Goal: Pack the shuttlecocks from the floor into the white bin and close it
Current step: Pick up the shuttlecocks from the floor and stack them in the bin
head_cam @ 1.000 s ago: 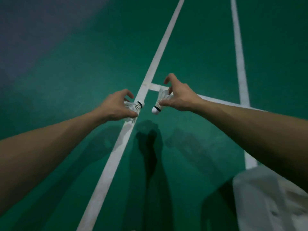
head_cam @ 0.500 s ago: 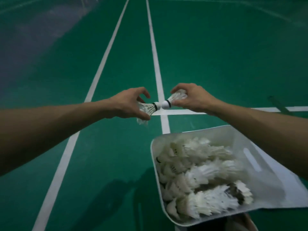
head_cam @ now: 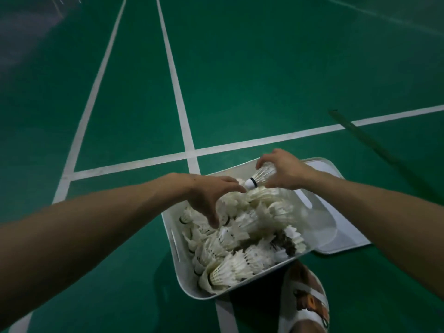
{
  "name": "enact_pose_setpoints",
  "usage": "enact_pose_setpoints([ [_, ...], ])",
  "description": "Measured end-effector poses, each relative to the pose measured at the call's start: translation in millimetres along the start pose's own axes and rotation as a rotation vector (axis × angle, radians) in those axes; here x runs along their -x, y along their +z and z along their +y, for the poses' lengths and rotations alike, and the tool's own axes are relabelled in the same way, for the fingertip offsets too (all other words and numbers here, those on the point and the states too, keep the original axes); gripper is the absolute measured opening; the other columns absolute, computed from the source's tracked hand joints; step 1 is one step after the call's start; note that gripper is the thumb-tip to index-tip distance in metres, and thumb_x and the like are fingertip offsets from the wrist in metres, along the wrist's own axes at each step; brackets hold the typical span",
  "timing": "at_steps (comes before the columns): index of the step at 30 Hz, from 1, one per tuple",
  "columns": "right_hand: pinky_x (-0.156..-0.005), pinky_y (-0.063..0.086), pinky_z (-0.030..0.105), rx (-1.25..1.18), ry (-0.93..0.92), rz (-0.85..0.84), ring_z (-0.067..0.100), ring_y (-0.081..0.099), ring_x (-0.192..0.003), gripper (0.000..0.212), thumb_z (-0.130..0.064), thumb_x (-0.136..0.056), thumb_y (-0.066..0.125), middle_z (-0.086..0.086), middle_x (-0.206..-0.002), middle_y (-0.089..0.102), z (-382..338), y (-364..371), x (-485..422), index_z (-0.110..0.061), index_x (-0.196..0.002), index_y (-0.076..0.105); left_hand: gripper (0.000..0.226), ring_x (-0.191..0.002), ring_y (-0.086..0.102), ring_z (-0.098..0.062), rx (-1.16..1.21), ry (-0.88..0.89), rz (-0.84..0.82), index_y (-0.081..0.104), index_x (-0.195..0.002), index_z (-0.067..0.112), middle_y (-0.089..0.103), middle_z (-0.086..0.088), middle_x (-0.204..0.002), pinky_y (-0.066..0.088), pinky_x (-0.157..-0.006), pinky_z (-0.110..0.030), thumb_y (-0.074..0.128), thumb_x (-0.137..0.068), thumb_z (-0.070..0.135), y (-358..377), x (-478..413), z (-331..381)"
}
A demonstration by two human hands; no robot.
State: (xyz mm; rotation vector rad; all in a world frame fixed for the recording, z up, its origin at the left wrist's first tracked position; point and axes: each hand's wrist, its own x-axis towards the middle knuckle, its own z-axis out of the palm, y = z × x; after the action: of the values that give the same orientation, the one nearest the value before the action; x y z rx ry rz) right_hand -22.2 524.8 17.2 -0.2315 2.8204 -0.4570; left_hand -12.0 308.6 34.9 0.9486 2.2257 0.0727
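White bin (head_cam: 176,255): stands open on the green floor, under both hands.
Left hand (head_cam: 209,195): over the bin, thumb and forefinger spread wide apart; the thumb tip dips into the pile, the forefinger tip is just beside the held cork.
Shuttlecocks (head_cam: 240,236): heaped in the bin.
Held shuttlecock (head_cam: 263,175): above the bin's far edge, cork pointing left and down.
Right hand (head_cam: 286,171): fingers and thumb pinch the feather skirt.
Lid (head_cam: 348,236): flat on the floor, touching the bin's right side.
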Motion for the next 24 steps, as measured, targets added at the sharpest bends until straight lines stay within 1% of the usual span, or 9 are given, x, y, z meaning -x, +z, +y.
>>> enact_pose_setpoints([
  [3, -0.093, 0.042, 0.031, 0.003, 0.013, 0.027, 0.023, 0.050, -0.113, 0.049, -0.019, -0.076, 0.076, 0.005, -0.127, 0.046, 7.5, 14.8, -2.1, -0.025, -0.121, 0.058, 0.105, -0.145, 0.013, -0.020, -0.030, 0.002, -0.003, 0.011, -0.151, 0.030, 0.008, 0.004, -0.159, 0.018, -0.118, -0.040, 0.081, -0.073, 0.026, 5.4, -11.8, -2.9],
  [6, -0.092, 0.045, 0.031, 0.014, 0.050, 0.043, 0.023, 0.053, -0.108, 0.048, -0.017, -0.078, 0.074, 0.006, -0.129, 0.046, 16.0, 22.2, -3.9, -0.025, -0.122, 0.056, 0.104, -0.146, 0.008, -0.019, -0.036, -0.013, -0.007, 0.010, -0.152, 0.034, 0.001, 0.007, -0.160, 0.016, -0.117, -0.042, 0.080, -0.074, 0.027, 7.7, -21.8, -6.1],
  [10, -0.093, 0.040, 0.029, -0.005, 0.041, 0.039, 0.021, 0.051, -0.109, 0.052, -0.024, -0.078, 0.075, 0.006, -0.128, 0.048, 17.4, 34.5, -7.2, -0.024, -0.125, 0.054, 0.100, -0.145, 0.014, -0.020, -0.073, -0.035, -0.017, 0.013, -0.152, 0.031, 0.006, 0.007, -0.159, 0.022, -0.117, -0.042, 0.078, -0.076, 0.029, 6.5, -32.5, -4.8],
  [12, -0.094, 0.039, 0.028, -0.059, 0.033, 0.019, 0.020, 0.050, -0.113, 0.054, -0.027, -0.079, 0.076, 0.004, -0.129, 0.051, 12.8, 41.9, -9.7, -0.024, -0.128, 0.054, 0.098, -0.144, 0.017, -0.019, -0.072, -0.032, -0.020, 0.014, -0.152, 0.029, 0.010, 0.007, -0.159, 0.022, -0.117, -0.041, 0.078, -0.076, 0.031, 6.5, -35.4, -7.8],
  [15, -0.090, 0.040, 0.025, -0.174, -0.003, -0.049, 0.019, 0.053, -0.114, 0.058, -0.020, -0.082, 0.075, 0.003, -0.137, 0.052, 4.6, 52.3, -13.1, -0.021, -0.134, 0.051, 0.097, -0.143, 0.019, -0.019, -0.042, -0.018, -0.032, 0.017, -0.150, 0.032, 0.013, 0.008, -0.158, 0.024, -0.117, -0.044, 0.078, -0.075, 0.034, 5.0, -37.3, -16.4],
  [17, -0.089, 0.044, 0.024, -0.241, -0.018, -0.085, 0.018, 0.057, -0.111, 0.065, -0.010, -0.083, 0.072, 0.002, -0.145, 0.046, 0.4, 58.0, -13.5, -0.019, -0.142, 0.044, 0.096, -0.142, 0.020, -0.018, -0.016, -0.008, -0.042, 0.019, -0.149, 0.034, 0.014, 0.008, -0.158, 0.024, -0.116, -0.046, 0.079, -0.074, 0.033, 3.6, -36.4, -21.1],
  [19, -0.080, 0.047, 0.022, -0.321, 0.006, -0.099, 0.017, 0.059, -0.105, 0.073, -0.005, -0.084, 0.069, 0.002, -0.149, 0.041, 0.0, 60.4, -13.0, -0.019, -0.147, 0.036, 0.095, -0.142, 0.020, -0.018, -0.011, -0.003, -0.052, 0.020, -0.148, 0.035, 0.013, 0.008, -0.158, 0.024, -0.116, -0.046, 0.079, -0.074, 0.033, 1.9, -35.8, -23.7],
  [21, -0.078, 0.046, 0.020, -0.400, 0.033, -0.103, 0.020, 0.057, -0.109, 0.077, -0.006, -0.084, 0.069, 0.004, -0.149, 0.039, 2.1, 60.9, -12.6, -0.020, -0.149, 0.030, 0.094, -0.143, 0.020, -0.018, -0.005, -0.006, -0.059, 0.020, -0.148, 0.036, 0.013, 0.008, -0.158, 0.025, -0.116, -0.046, 0.079, -0.074, 0.033, 0.4, -35.5, -25.6],
  [24, -0.072, 0.049, 0.018, -0.539, 0.070, -0.122, 0.018, 0.056, -0.103, 0.078, -0.007, -0.085, 0.070, 0.009, -0.145, 0.041, 6.5, 61.2, -12.2, -0.023, -0.149, 0.028, 0.093, -0.143, 0.019, -0.018, 0.008, -0.009, -0.068, 0.022, -0.148, 0.036, 0.013, 0.008, -0.158, 0.025, -0.116, -0.045, 0.079, -0.074, 0.032, -3.0, -35.0, -26.3],
])
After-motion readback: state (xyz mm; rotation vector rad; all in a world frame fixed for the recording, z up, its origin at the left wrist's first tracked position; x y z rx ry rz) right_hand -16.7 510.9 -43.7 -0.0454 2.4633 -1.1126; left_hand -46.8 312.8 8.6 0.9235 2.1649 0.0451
